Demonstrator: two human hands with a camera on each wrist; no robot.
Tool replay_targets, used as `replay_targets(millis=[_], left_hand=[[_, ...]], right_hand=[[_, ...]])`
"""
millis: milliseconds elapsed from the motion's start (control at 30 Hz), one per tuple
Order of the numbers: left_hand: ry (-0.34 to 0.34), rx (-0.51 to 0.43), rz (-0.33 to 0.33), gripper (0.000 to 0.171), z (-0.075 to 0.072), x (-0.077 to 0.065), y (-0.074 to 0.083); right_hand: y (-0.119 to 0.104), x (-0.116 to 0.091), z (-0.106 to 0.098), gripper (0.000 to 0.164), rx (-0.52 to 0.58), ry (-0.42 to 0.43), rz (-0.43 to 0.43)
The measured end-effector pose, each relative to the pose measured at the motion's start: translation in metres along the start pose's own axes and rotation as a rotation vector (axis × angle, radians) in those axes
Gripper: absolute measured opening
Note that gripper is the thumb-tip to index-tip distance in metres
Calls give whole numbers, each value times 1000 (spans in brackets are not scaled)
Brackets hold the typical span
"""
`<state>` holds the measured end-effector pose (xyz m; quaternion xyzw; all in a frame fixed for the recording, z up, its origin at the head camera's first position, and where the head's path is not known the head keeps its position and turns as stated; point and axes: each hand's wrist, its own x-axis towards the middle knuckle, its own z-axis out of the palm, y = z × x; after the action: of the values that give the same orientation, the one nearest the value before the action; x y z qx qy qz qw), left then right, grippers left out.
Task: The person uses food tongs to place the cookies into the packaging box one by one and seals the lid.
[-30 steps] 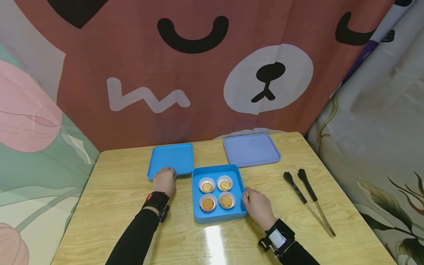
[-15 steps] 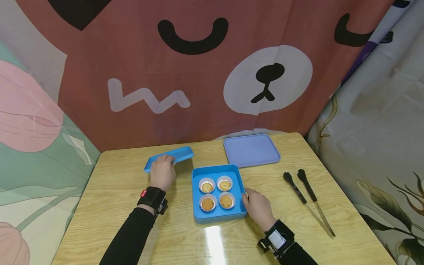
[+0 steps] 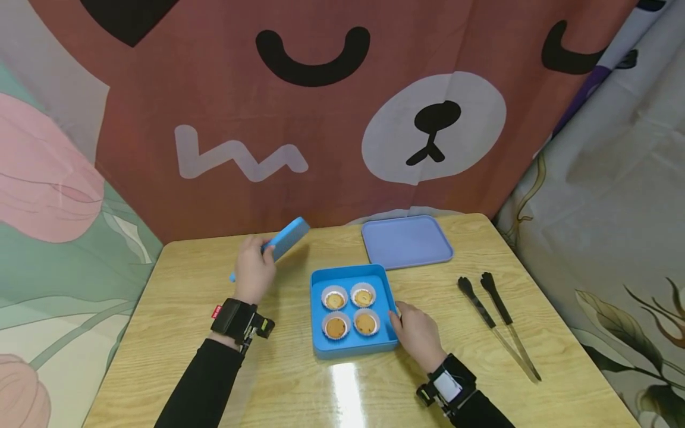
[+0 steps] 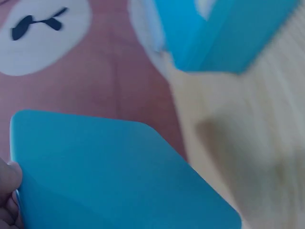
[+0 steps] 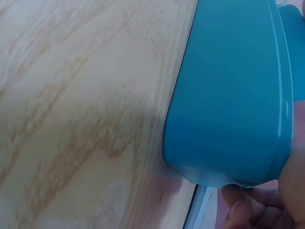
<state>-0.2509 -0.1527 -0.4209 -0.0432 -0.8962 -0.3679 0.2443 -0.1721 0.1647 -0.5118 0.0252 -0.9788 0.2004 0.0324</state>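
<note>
My left hand (image 3: 254,268) grips a shallow blue lid (image 3: 290,239) by its edge, thumb on the near side. The lid stands steeply tilted off the table; in the left wrist view its broad flat face (image 4: 114,171) fills the lower part. In the middle of the table sits a blue rectangular box (image 3: 348,352) without its cover. Inside it are several small cookies in white paper cups, such as the front left cookie (image 3: 335,327). At the box's right wall, my right hand (image 3: 419,333) holds the side near the front corner, with fingers (image 5: 238,212) curled there.
Behind the box lies a flat lavender tray (image 3: 407,242). To the right, tongs (image 3: 508,326) with black tips rest on the wooden table (image 3: 176,333). A bear-print cloth (image 3: 332,125) hangs right behind the table's back edge.
My left hand has lifted the blue lid from the table and tipped it up on edge, drawing slightly left. My right hand and the box have stayed put.
</note>
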Motion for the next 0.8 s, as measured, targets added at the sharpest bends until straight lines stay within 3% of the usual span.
replay_targets(millis=[267, 500, 800], left_hand=[[74, -70, 48, 19, -17, -2, 33], [95, -239, 85, 19, -28, -9, 66], [20, -488, -32, 18, -31, -18, 93]], right_hand=[[-3, 0, -8, 42, -10, 147, -96], [-13, 3, -23, 41, 49, 234, -139], [-33, 9, -40, 40, 277, 212, -149]])
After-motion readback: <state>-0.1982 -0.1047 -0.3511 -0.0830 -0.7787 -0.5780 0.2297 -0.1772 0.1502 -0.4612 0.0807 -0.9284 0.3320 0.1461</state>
